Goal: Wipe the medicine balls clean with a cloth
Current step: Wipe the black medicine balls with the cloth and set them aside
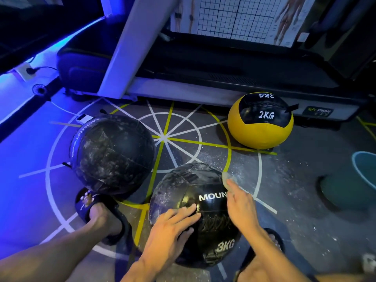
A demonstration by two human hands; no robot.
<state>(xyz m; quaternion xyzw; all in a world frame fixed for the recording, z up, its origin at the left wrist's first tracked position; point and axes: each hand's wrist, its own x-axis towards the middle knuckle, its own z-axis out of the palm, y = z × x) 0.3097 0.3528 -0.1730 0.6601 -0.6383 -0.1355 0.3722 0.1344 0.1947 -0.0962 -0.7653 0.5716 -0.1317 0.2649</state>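
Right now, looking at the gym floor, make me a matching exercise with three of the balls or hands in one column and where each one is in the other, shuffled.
Column one:
1. yellow and black 2KG medicine ball
2. dusty black medicine ball beside the left foot
3. black 3KG medicine ball
4. left hand

Column two:
A. nearest the person, between both hands
B. far right, by the treadmill base
C. flat on the 3KG ball
D. left, on the white circle lines

Pairs: 1-B, 2-D, 3-A, 4-C
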